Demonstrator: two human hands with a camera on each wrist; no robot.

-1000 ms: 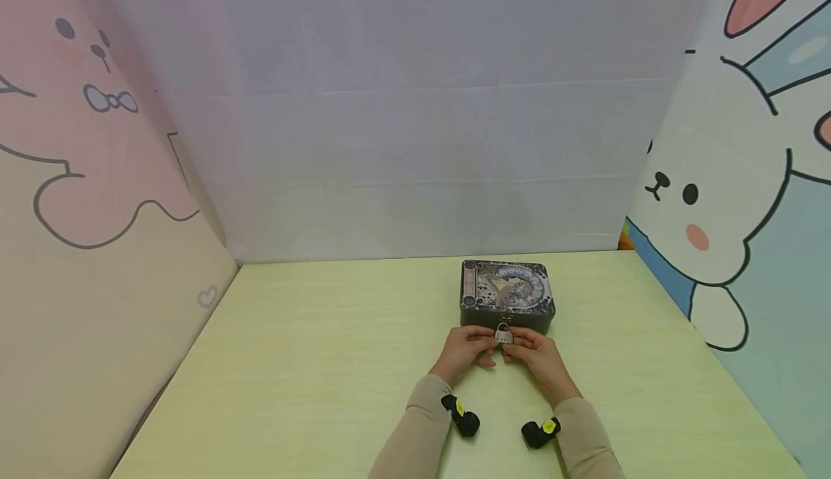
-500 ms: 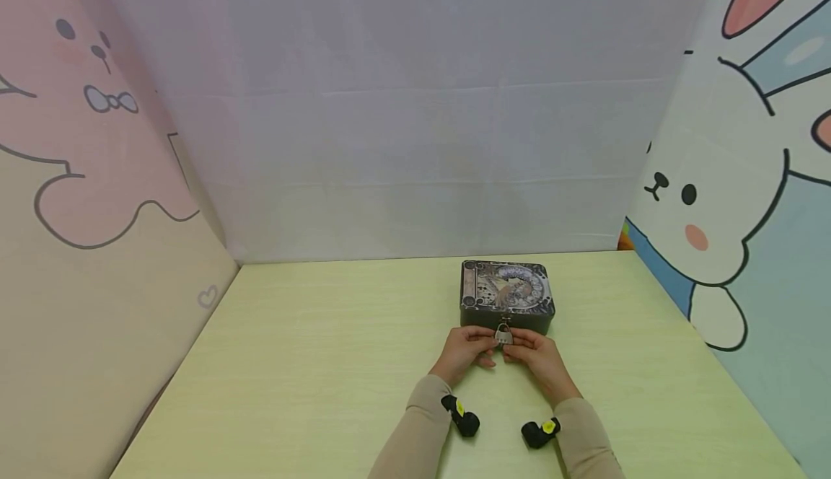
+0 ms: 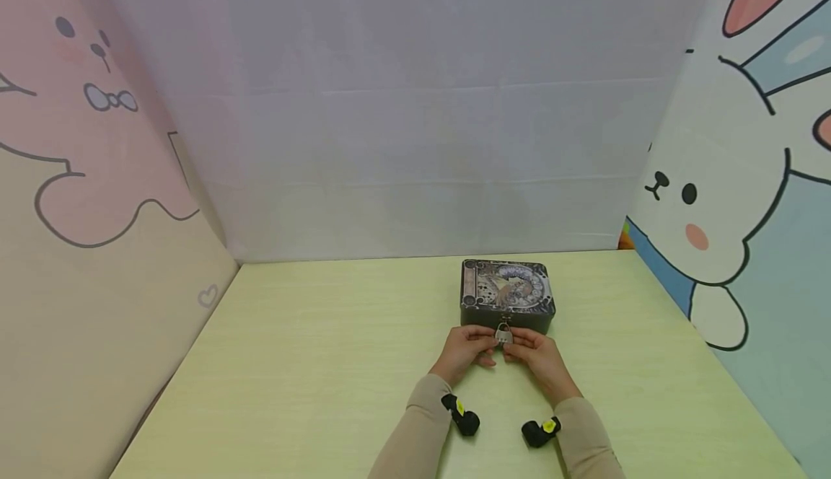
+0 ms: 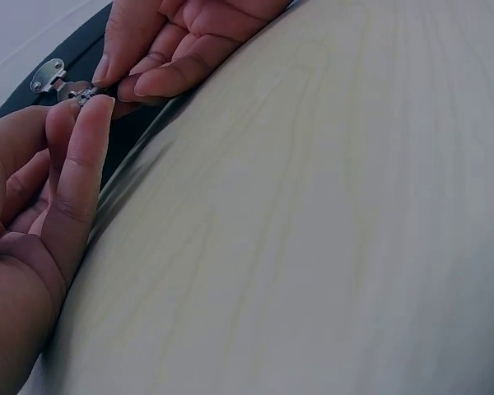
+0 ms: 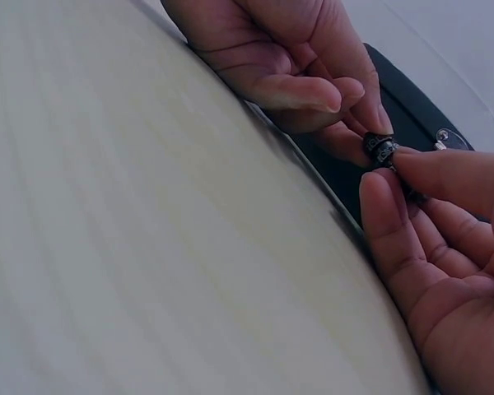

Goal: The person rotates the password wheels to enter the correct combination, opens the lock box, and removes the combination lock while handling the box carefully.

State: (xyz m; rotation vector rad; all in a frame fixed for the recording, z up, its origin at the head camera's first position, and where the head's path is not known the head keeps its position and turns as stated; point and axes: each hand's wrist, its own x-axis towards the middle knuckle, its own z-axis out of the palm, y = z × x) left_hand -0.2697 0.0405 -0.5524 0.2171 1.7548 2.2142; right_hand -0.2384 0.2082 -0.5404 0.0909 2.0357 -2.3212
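A small silver combination padlock hangs at the front clasp of a dark tin box with an ornate printed lid. My left hand pinches the lock from its left side between thumb and fingertips. From the right side, my right hand pinches it too. Seen in the right wrist view, the number dials sit between both hands' fingertips. A metal hasp shows on the box front in the left wrist view. The fingers cover most of the lock body in both wrist views.
The box stands near the back edge of a pale wood-grain table, with a white sheet behind it. Panels with cartoon animals flank the table. Each wrist wears a black camera over a beige sleeve.
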